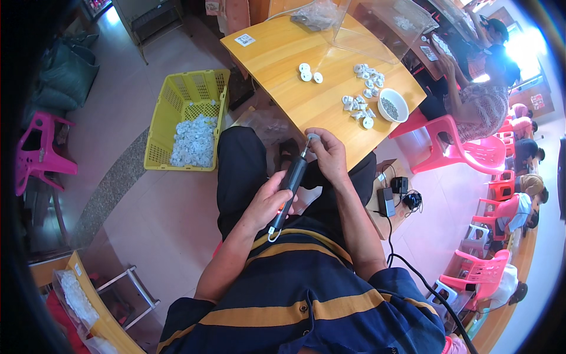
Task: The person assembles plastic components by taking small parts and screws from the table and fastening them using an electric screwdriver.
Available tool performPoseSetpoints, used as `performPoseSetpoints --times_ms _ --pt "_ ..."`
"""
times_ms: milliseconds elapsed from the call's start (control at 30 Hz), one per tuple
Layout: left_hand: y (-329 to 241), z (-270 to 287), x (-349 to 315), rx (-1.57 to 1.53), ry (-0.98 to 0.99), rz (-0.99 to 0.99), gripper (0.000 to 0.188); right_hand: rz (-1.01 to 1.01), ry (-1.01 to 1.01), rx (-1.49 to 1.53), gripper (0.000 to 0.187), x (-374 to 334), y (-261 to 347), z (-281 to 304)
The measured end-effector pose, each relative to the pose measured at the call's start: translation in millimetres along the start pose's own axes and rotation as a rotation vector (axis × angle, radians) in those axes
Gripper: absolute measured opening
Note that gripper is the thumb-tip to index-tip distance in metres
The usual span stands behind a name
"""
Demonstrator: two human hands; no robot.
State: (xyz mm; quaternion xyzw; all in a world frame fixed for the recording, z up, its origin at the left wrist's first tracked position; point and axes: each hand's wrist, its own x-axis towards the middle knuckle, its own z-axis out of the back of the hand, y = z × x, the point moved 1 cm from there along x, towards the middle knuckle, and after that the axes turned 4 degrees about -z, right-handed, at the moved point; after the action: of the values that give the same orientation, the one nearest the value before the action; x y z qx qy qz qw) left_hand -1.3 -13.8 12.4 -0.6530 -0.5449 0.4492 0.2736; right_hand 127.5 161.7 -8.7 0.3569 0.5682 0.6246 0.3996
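My left hand (266,202) is wrapped round a black electric screwdriver (295,176), with a wire hook at its near end. The bit points away from me, up to a small round white plastic part (313,137). That part is pinched in the fingers of my right hand (331,154), just off the near edge of the wooden table (277,56); whether a screw sits at the bit is too small to tell. On the tabletop lie several white plastic fittings (356,106) in loose groups. Beside them stands a white bowl (403,105) of small grey metal pieces, apparently screws.
A yellow crate (151,154) holding a heap of white parts (194,141) stands on the floor at left. Power adapters (386,202) and cables lie at right. A clear plastic box (377,29) sits on the table's far side. Another person (471,100) works beyond a pink chair (471,150).
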Motion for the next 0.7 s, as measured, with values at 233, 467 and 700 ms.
performPoseSetpoints --times_ms 233,467,700 --pt "-1.9 -1.0 -0.6 -0.023 -0.010 -0.008 0.048 -0.002 0.011 0.010 0.018 -0.5 2.6 0.3" --pt "-4.0 -2.1 -1.3 -0.025 -0.013 0.006 0.048 0.000 0.017 -0.002 0.018 -0.4 1.8 0.7" --pt "-2.7 -1.1 -1.2 -0.022 -0.001 0.003 0.049 0.009 0.011 -0.008 0.018 -1.1 4.1 -0.1"
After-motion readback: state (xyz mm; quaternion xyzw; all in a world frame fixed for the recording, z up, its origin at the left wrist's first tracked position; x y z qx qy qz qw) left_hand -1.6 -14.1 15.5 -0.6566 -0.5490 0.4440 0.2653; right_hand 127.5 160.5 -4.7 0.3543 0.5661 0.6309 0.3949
